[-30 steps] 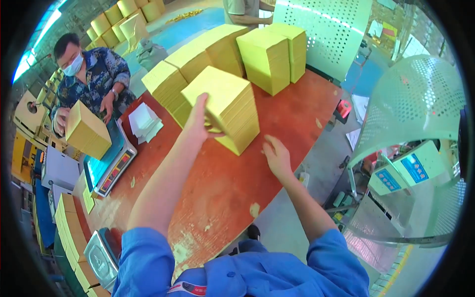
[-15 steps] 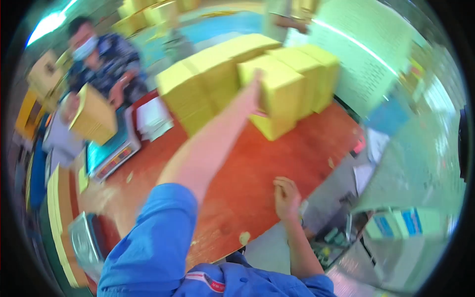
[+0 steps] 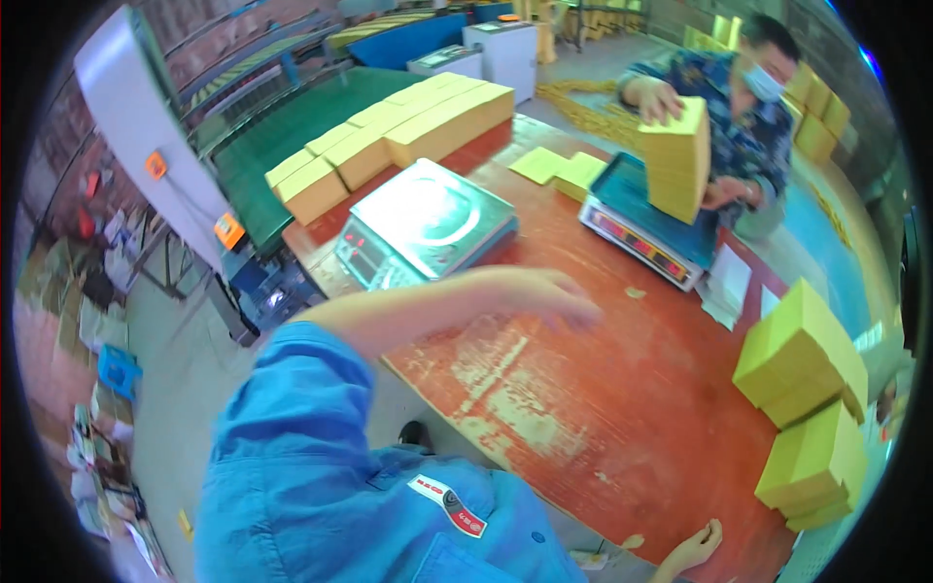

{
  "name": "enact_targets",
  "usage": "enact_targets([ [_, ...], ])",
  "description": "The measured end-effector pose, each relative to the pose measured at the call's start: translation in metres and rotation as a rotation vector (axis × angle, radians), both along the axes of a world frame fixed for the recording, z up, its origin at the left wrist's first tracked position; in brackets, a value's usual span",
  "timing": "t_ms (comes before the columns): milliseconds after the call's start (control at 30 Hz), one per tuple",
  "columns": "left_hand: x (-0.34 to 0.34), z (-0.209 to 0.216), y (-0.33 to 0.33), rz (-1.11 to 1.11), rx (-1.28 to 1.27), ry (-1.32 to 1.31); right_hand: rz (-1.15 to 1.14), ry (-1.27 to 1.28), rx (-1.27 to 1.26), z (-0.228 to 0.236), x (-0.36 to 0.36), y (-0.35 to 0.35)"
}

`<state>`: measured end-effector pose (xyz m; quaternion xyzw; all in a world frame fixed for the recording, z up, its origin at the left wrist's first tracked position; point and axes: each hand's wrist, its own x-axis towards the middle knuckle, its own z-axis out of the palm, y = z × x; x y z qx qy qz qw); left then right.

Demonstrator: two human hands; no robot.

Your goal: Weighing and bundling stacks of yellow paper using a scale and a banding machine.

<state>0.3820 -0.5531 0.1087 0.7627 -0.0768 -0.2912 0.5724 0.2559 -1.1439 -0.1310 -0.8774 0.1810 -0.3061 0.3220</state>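
Observation:
My left hand hangs above the red table, past the near corner of a silver weighing scale. Its fingers are stretched and slightly blurred, and nothing shows in them. By the table's near edge, low in the picture, rests my right hand, loosely bent and holding nothing visible. Two stacks of yellow paper, a farther one and a nearer one, stand at the table's right side. Across the table a person holds a tall yellow paper stack upright on a second scale.
Rows of yellow paper blocks line the table's far left, beside a green belt. Small yellow piles and white sheets flank the second scale. A white machine post rises at left. Boxes and clutter cover the floor there.
The view has swung left. My left hand has come away from the yellow stacks toward the silver scale. The right hand stays near the table edge; the person still holds the tall stack.

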Motion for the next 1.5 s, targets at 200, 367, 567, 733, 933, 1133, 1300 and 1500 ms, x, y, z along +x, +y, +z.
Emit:
enact_targets([
  [200,-0.077,-0.025,0.316,0.711,0.064,0.006,0.56,-0.051,0.25,0.11,0.034,0.282],
  [367,-0.066,-0.045,0.464,0.916,0.352,-0.18,0.919,0.041,0.309,0.095,0.01,0.486],
  [567,0.055,-0.071,0.538,0.521,1.049,-0.841,0.534,0.02,0.242,0.052,0.002,0.59],
  [733,0.163,-0.099,0.564,0.454,1.278,-0.852,0.38,0.024,-0.013,0.039,-0.006,0.632],
  [933,0.24,-0.13,0.549,0.422,1.291,-0.847,0.373,0.097,-0.22,0.034,-0.005,0.641],
  [1133,0.238,-0.13,0.54,0.345,1.26,-0.753,0.344,0.124,-0.258,0.032,0.001,0.641],
  [1300,0.19,-0.133,0.534,0.326,1.177,-0.832,0.381,0.151,-0.267,0.028,0.0,0.64],
  [1500,0.083,-0.132,0.525,0.265,1.216,-0.841,0.403,0.049,-0.13,0.02,-0.004,0.631],
])
